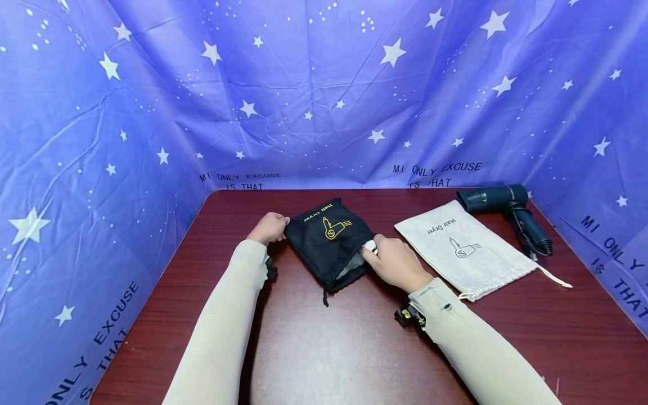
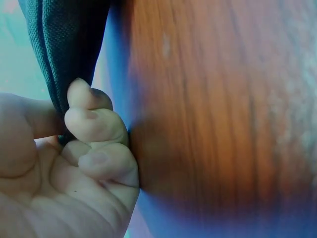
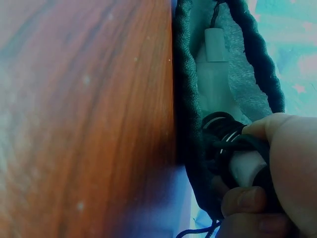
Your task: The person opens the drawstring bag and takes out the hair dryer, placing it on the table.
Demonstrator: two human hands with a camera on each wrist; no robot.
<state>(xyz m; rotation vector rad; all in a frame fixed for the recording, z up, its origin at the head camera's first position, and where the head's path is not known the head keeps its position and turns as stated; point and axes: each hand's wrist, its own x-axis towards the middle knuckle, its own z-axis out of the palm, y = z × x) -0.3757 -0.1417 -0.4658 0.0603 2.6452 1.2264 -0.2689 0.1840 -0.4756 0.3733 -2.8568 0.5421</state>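
A black drawstring bag with a yellow "Hair Dryer" print lies tilted mid-table, its mouth toward my right hand. At its far left corner, my left hand pinches the cloth; the left wrist view shows the fabric between thumb and curled fingers. My right hand is at the bag's open mouth, gripping a white hair dryer with a black cord wound round it. Much of the dryer sits inside the bag's pale lining, hidden in the head view except a small white part by the fingers.
Right of my hand a white drawstring bag with the same print lies flat. A dark hair dryer with its cord bundled rests at the back right, beside that bag. Blue star-printed cloth hangs around the dark red table.
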